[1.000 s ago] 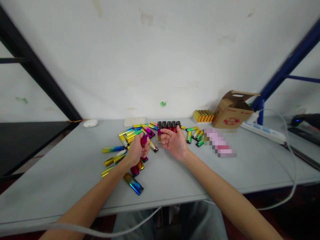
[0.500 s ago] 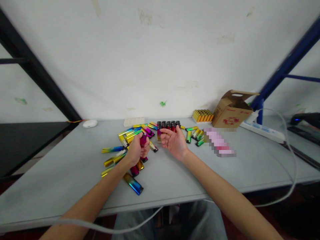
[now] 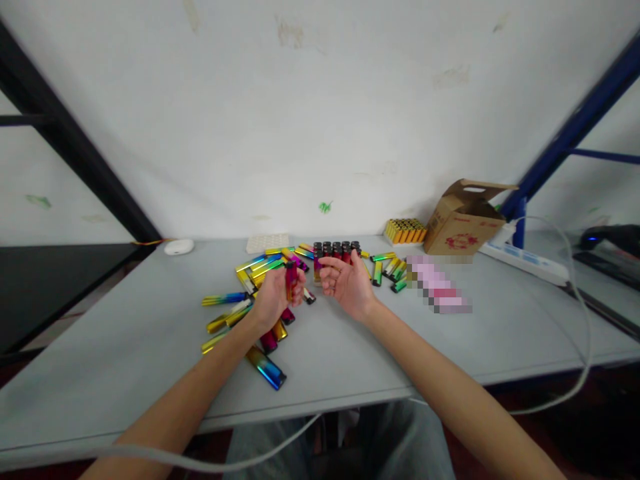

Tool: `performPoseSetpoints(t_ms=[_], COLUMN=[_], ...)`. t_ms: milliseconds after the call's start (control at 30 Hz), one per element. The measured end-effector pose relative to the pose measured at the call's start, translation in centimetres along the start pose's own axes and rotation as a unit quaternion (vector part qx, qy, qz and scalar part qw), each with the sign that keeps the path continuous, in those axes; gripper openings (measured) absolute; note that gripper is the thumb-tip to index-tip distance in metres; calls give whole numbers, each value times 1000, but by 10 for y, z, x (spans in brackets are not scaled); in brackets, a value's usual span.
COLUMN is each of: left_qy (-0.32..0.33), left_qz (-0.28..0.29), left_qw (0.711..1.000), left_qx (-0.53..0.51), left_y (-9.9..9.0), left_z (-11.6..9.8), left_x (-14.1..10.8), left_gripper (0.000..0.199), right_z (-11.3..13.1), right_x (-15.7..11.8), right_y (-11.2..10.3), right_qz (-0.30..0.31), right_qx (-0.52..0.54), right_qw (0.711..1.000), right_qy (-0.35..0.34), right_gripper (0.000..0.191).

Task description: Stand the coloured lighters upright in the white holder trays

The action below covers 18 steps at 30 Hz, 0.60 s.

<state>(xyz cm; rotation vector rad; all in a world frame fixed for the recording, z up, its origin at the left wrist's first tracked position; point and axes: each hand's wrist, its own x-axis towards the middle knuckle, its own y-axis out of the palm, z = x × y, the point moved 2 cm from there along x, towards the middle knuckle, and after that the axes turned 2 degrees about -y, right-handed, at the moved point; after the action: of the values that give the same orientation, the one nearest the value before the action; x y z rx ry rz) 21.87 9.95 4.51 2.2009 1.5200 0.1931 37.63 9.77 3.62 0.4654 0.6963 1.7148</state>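
Note:
My left hand (image 3: 277, 293) is closed round a dark red and purple lighter (image 3: 291, 280), held upright with its black top up. Several shiny lighters, such as a blue and gold one (image 3: 266, 367) and a blue and yellow one (image 3: 225, 299), lie loose around and under that hand. My right hand (image 3: 347, 285) is palm up with its fingers apart and nothing in it. Just behind it stands a block of upright lighters with black tops (image 3: 337, 248), partly hidden by the fingers. More green and gold lighters (image 3: 378, 272) lie to its right.
A white perforated tray (image 3: 269, 243) and a white case (image 3: 179, 247) are near the wall. At the right are a block of orange lighters (image 3: 406, 231), an open cardboard box (image 3: 457, 230), a pixelated pink item (image 3: 440, 287) and a power strip (image 3: 530, 263). A white cable crosses the front edge.
In my left hand the lighter has turned upright and shows more of its body, as the fingers have shifted round it. My right hand has hardly moved.

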Motion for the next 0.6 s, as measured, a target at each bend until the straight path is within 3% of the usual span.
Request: performPoseSetpoints(t_ms=[133, 233, 300, 367, 433, 500, 600], left_qy=[22, 38, 47, 50, 52, 48, 38], left_qz=[-12, 0, 23, 47, 61, 64, 52], left_qw=[1000, 999, 998, 996, 993, 992, 993], left_qx=[-5, 9, 31, 61, 87, 99, 103], left_y=[1, 4, 6, 7, 7, 6, 8], left_z=[-1, 0, 2, 4, 6, 8, 10], left_x=[0, -2, -4, -5, -5, -4, -3], left_gripper=[22, 17, 15, 20, 27, 30, 27], right_z=[1, 4, 6, 9, 9, 9, 10], right_x=[1, -1, -6, -12, -18, -21, -21], right_y=[1, 2, 4, 7, 10, 12, 13], right_qz=[-12, -53, -89, -114, -120, -106, -78], right_qx=[-33, -124, -218, -311, -378, -416, -435], right_qw=[999, 985, 949, 895, 847, 823, 814], right_qy=[-27, -111, -208, -298, -353, -373, -377], right_gripper=[64, 47, 31, 17, 13, 17, 19])
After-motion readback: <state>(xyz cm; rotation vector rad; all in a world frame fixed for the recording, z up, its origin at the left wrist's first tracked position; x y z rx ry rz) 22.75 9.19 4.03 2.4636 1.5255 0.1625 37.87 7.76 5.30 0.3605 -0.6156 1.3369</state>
